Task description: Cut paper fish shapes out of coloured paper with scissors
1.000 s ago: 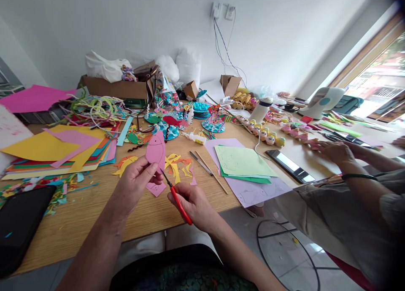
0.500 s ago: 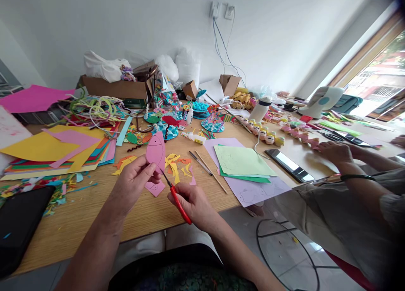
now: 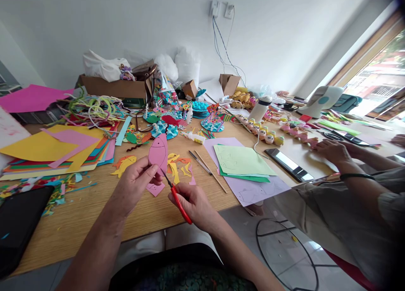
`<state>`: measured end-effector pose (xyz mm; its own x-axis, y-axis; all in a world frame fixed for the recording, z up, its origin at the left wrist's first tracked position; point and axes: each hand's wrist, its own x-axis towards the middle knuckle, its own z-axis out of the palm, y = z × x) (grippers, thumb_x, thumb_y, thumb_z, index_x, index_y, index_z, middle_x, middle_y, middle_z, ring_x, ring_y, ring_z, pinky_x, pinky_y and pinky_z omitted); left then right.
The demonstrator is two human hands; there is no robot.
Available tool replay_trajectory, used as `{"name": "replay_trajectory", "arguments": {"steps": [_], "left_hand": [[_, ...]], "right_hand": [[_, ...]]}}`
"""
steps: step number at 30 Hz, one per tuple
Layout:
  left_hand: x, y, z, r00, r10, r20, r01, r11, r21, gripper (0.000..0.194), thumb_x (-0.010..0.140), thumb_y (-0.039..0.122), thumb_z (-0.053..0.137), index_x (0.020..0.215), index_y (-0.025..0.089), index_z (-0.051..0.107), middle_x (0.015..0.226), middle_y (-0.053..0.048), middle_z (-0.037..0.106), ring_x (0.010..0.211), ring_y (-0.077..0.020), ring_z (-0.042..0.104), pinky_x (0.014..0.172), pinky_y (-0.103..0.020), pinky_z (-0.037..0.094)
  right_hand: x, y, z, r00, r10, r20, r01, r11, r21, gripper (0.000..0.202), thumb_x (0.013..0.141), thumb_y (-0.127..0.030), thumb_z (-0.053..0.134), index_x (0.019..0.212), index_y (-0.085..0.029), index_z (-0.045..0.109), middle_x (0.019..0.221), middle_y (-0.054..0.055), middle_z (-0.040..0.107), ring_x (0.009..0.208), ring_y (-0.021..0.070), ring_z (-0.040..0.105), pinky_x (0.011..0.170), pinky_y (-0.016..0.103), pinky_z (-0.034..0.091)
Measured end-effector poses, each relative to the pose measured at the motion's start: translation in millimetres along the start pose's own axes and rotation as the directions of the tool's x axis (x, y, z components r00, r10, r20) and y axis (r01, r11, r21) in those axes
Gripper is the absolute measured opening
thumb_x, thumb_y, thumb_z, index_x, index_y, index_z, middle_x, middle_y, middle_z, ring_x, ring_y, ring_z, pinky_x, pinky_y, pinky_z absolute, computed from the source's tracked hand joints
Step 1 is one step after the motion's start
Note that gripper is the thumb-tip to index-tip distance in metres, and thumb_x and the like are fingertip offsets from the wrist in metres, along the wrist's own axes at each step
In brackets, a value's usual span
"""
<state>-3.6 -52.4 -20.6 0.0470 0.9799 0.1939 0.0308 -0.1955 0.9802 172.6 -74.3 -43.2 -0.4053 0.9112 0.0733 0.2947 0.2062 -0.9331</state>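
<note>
Between the thumb and fingers of my left hand (image 3: 136, 181) is a piece of pink paper (image 3: 158, 152) with a fish outline drawn on it, held upright. My right hand (image 3: 193, 202) grips red-handled scissors (image 3: 179, 203), their blades meeting the paper's lower right edge. Below the held paper, another pink piece (image 3: 155, 189) with drawn lines lies on the table. Yellow and orange paper scraps (image 3: 173, 166) lie just behind my hands, and a yellow cut-out fish (image 3: 125, 164) rests beside my left hand.
Stacked coloured paper (image 3: 63, 152) lies at left, above a black phone (image 3: 22, 227). A pen (image 3: 201, 162), a wooden stick (image 3: 210, 171) and green sheets (image 3: 242, 160) are on the right. Another phone (image 3: 288, 164) lies near a co-worker's hands (image 3: 335, 152). Paper crafts (image 3: 164, 128) stand behind.
My left hand and the pink paper have shifted slightly right and down, the paper's tip turning a little to the right. The scissors stay nearly in place at its edge.
</note>
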Motion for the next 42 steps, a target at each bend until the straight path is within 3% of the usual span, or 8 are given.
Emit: {"name": "replay_trajectory", "arguments": {"steps": [12, 22, 42], "left_hand": [[0.3, -0.4, 1.5, 0.999, 0.002, 0.036, -0.003, 1.0, 0.028, 0.016, 0.081, 0.028, 0.062, 0.069, 0.018, 0.064, 0.062, 0.003, 0.062, 0.059, -0.011, 0.061, 0.058, -0.02, 0.054], [-0.2, -0.8, 0.3, 0.999, 0.037, 0.037, -0.04, 0.996, 0.081, 0.017, 0.083, 0.029, 0.06, 0.07, 0.019, 0.064, 0.064, 0.003, 0.062, 0.061, -0.0118, 0.062, 0.06, -0.021, 0.054], [-1.7, 5.5, 3.5, 1.0, -0.002, 0.011, 0.001, 0.996, 0.088, 0.017, 0.079, 0.031, 0.062, 0.068, 0.019, 0.065, 0.063, 0.001, 0.063, 0.06, -0.0132, 0.062, 0.058, -0.022, 0.054]], "right_hand": [[0.3, 0.1, -0.1, 1.0, 0.014, 0.002, -0.014, 0.999, 0.035, 0.042, 0.085, -0.052, 0.054, 0.061, -0.019, 0.044, 0.056, -0.005, 0.036, 0.055, 0.0096, 0.031, 0.05, 0.024, 0.024], [-3.0, -1.1, 0.1, 0.998, 0.039, 0.04, -0.045, 0.986, 0.163, 0.038, 0.086, -0.047, 0.056, 0.063, -0.019, 0.046, 0.054, -0.005, 0.04, 0.052, 0.0095, 0.035, 0.049, 0.022, 0.025], [-1.9, -2.4, -2.6, 1.0, 0.013, 0.014, -0.013, 0.999, 0.034, 0.045, 0.085, -0.055, 0.053, 0.06, -0.019, 0.041, 0.056, -0.005, 0.035, 0.056, 0.0098, 0.031, 0.05, 0.024, 0.024]]}}
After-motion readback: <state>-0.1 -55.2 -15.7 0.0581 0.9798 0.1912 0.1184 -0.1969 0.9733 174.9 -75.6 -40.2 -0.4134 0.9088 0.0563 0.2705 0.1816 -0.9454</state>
